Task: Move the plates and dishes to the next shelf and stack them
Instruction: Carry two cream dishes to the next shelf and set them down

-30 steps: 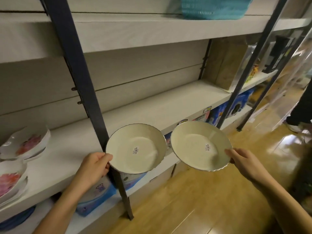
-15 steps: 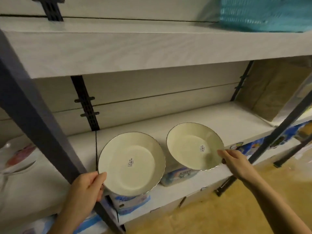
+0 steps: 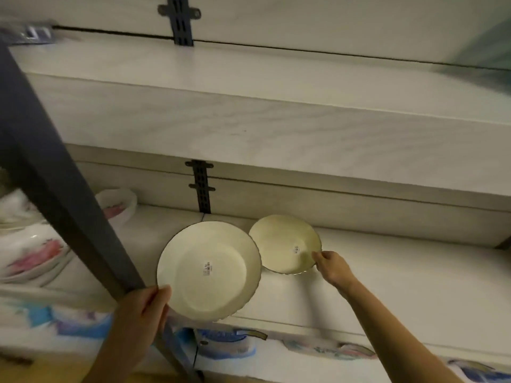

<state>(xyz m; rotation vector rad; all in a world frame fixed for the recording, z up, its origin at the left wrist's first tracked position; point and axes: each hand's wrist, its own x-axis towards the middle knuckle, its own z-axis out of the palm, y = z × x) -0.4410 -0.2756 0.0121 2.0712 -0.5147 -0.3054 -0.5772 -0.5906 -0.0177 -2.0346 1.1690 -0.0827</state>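
The left hand (image 3: 143,308) pinches the near rim of the nearer cream plate (image 3: 208,270), thumb on top, and holds it tilted over the front edge of the shelf (image 3: 414,277), not yet set down. Only one edge is gripped, so the plate could tip or slip out. It also hangs just beside the dark upright post (image 3: 55,194), and a swing to the left would likely knock the rim against it. Its far rim meets the rim of the farther cream plate (image 3: 284,244) in this view. Whether they actually touch cannot be told, but a clash there could chip the scalloped edges. The right hand (image 3: 330,265) grips that second plate by its right rim, low over the shelf board. Whether it rests on the board is unclear. Stacking from one-edge holds risks a hard drop or a skewed pile.

Floral dishes (image 3: 33,255) sit on the shelf section left of the post, partly hidden by it. A slotted bracket strip (image 3: 201,189) runs up the back wall behind the plates. The upper shelf (image 3: 249,128) overhangs, limiting how high a plate can be lifted. Blurred blue-and-white packages (image 3: 226,338) lie below.
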